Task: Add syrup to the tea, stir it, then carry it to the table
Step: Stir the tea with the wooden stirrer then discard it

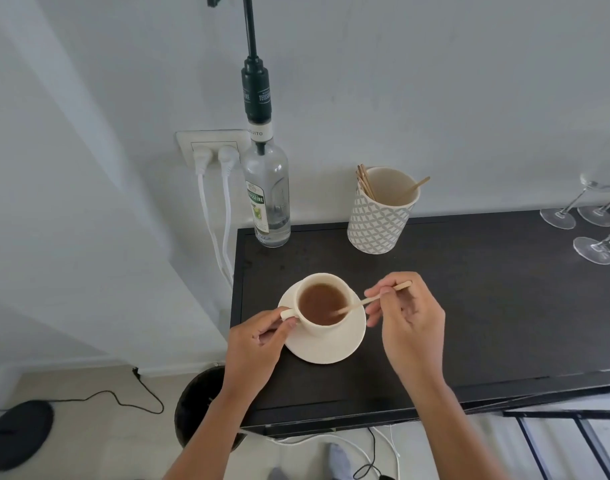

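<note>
Two hands on the tea: we stir, spill risk high.
Left hand (258, 341) pinches the handle of the cream ceramic cup (322, 301) on its saucer (326, 348), on the black sideboard (469, 306); right hand (405, 318) pinches the thin wooden stirrer (372, 300). Cup near-full, so hard stirring likely slops tea.

cream cup (322, 327), brown tea (319, 303), black counter (469, 306), grey-patterned holder (378, 223)
</note>
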`<state>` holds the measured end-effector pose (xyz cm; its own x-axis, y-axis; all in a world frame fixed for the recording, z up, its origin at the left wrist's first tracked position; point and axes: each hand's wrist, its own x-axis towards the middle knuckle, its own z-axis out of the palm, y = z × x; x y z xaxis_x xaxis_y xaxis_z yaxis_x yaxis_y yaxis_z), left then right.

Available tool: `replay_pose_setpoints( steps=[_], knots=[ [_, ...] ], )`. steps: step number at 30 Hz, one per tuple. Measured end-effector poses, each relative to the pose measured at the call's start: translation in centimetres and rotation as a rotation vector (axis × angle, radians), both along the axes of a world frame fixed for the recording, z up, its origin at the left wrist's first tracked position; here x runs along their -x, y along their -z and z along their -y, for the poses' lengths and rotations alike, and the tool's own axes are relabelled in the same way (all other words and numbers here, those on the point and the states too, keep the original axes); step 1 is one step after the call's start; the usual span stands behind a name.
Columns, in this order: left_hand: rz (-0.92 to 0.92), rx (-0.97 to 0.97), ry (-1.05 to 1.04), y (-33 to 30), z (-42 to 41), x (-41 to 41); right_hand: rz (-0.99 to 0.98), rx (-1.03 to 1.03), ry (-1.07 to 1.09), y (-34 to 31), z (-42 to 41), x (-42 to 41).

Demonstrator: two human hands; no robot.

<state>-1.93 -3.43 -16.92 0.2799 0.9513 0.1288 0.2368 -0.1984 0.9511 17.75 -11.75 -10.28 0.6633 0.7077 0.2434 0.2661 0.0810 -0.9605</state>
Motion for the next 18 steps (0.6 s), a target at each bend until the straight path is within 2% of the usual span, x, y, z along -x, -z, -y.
replay_pose_setpoints(
  steps=[4,9,13,16,18],
  knots=[
    [-0.006,-0.009,0.003,-0.07,0.08,0.01,-0.046,-0.087,0.018,-0.6,0.2,-0.1],
    [0.0,-0.011,0.0,-0.06,0.07,-0.1,-0.103,-0.017,-0.038,-0.17,0.34,-0.4],
    [0.002,-0.005,-0.007,0.28,-0.04,-0.08,-0.061,-0.063,0.013,-0.44,0.48,-0.39],
    [0.012,0.003,-0.005,0.37,-0.03,-0.01,-0.058,0.001,-0.082,-0.53,0.46,-0.2],
    [0.011,0.001,0.002,0.41,-0.05,-0.06,-0.029,-0.04,-0.066,-0.67,0.55,0.12]
  ],
)
